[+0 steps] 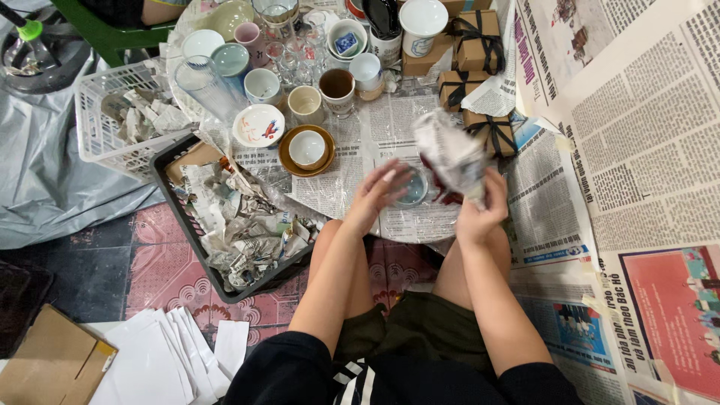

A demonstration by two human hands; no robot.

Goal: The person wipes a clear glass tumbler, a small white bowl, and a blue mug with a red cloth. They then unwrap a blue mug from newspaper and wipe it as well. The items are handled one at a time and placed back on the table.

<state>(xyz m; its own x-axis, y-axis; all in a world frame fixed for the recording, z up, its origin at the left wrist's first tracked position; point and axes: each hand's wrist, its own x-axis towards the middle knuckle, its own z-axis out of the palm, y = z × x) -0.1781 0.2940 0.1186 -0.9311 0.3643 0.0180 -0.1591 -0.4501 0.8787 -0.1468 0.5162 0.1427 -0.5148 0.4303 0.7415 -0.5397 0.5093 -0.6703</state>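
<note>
Fingers [390,180] of left hand [375,199]: spread, resting on small clear glass dish [414,187] on newspaper-covered floor [420,217]. Right hand [480,206]: clamped on crumpled newspaper wrap [450,154], blurred. Step judged: unwrapping. Next calls for a steady dish. Left: black crate [169,187] of paper scraps. Beyond: cups [337,86], ribboned boxes [480,41].

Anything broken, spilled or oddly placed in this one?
Nothing looks broken or spilled. The cups stand upright on newspaper. The left hand rests on a clear glass; the right hand grips crumpled paper, blurred. The black basket holds paper scraps.
</note>
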